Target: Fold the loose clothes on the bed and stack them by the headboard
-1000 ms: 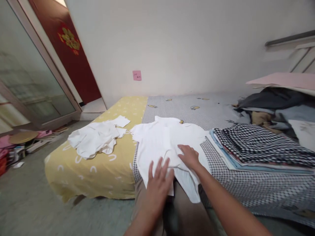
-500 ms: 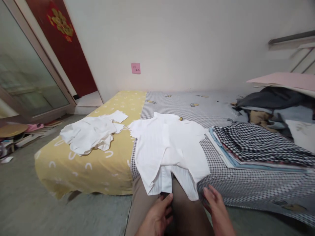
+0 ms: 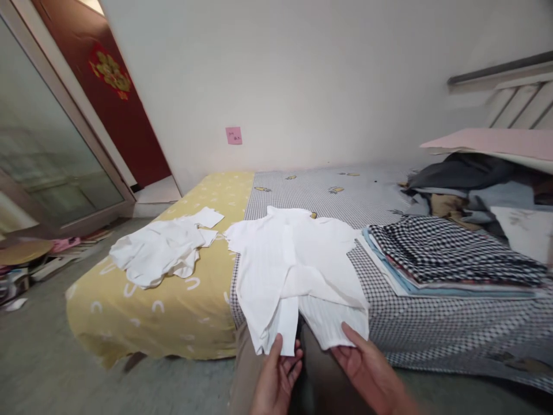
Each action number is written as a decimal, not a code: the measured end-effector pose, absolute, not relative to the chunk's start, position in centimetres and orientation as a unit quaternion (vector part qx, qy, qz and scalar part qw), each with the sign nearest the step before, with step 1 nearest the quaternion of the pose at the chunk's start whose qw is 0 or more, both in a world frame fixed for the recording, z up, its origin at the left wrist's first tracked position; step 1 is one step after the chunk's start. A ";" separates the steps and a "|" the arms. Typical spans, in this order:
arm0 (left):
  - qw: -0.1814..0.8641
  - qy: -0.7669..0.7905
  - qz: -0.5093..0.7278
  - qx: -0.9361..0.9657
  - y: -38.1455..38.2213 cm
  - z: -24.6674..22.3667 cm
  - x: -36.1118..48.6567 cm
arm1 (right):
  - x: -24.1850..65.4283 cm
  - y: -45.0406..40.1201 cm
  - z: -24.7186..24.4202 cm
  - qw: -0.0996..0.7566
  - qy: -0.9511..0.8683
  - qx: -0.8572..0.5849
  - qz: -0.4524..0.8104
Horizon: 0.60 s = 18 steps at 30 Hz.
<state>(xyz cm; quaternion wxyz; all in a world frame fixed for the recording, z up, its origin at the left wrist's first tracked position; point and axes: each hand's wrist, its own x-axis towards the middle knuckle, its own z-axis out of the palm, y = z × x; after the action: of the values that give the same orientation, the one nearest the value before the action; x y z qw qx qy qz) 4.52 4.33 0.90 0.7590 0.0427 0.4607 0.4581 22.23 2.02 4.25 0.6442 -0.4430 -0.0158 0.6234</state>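
A white short-sleeved shirt (image 3: 298, 259) lies spread on the bed edge, collar toward the wall, its lower front open and hanging toward my knees. My left hand (image 3: 280, 369) pinches the bottom corner of the left front panel, thumb on top and fingers beneath. On the other side, my right hand (image 3: 360, 360) grips the right hem the same way, with its fingertips under the cloth. Both hands sit above my brown trousers (image 3: 317, 366).
A crumpled white garment (image 3: 158, 248) rests on the yellow sheet (image 3: 99, 323) to the left. At right lies a folded stack with a checked black-and-white cloth (image 3: 449, 251) on top. Behind it, dark clothes (image 3: 479, 176) are heaped under a pink board (image 3: 492, 141).
My right hand has come in from beside the shirt and taken hold of the right hem, moving it outward. My left hand has closed on the left panel's corner.
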 end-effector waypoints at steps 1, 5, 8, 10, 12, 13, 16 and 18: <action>0.749 0.474 0.460 0.048 4.3 1.6 4.2 | 22.1 1.7 4.2 0.628 0.008 -0.435 0.645; 0.722 0.520 0.453 0.053 4.4 3.8 3.7 | 20.8 1.3 3.6 0.579 0.041 -0.428 0.692; 0.714 0.534 0.450 0.051 4.2 4.9 3.8 | 19.4 1.4 3.3 0.559 0.055 -0.468 0.682; 0.711 0.539 0.448 0.060 4.1 5.0 4.0 | 18.8 1.2 3.0 0.556 0.059 -0.478 0.678; 0.712 0.544 0.439 0.066 4.1 4.6 4.2 | 18.7 0.5 2.5 0.551 0.058 -0.472 0.685; 0.714 0.548 0.431 0.063 4.1 4.2 4.2 | 18.9 0.0 2.1 0.546 0.057 -0.470 0.692; 0.735 0.569 0.367 0.033 4.0 2.1 3.7 | 20.4 -1.9 0.8 0.494 0.017 -0.487 0.720; 0.763 0.565 0.310 0.051 3.6 0.2 2.8 | 21.9 -3.1 0.2 0.474 -0.065 -0.531 0.699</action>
<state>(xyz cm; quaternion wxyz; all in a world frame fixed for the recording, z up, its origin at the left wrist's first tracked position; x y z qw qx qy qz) 2.79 3.56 0.21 0.7632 0.0505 0.5646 0.3102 21.91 -3.07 0.19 0.4742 -0.5308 -0.0649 0.6994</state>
